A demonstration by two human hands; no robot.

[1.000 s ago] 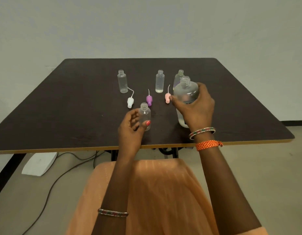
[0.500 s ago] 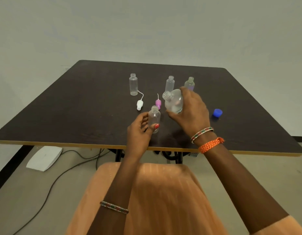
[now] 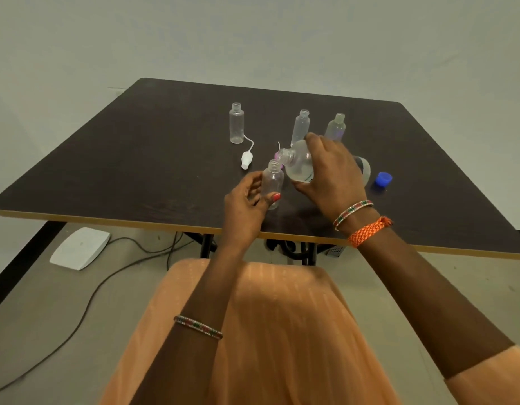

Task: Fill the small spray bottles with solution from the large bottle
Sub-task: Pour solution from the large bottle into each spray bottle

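Right hand (image 3: 330,171) grips the large bottle (image 3: 298,165), tipped with its mouth just above a small bottle (image 3: 273,182). Left hand (image 3: 247,204) pinches that small bottle, upright on the table (image 3: 136,171).

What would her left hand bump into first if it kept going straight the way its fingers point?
The left hand already holds the small bottle. Pushing on, it would probably meet the tilted large bottle in the right hand, though depth is hard to judge.

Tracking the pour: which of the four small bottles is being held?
The nearest small bottle, gripped by the left hand under the tilted large bottle; the other three stand untouched farther back.
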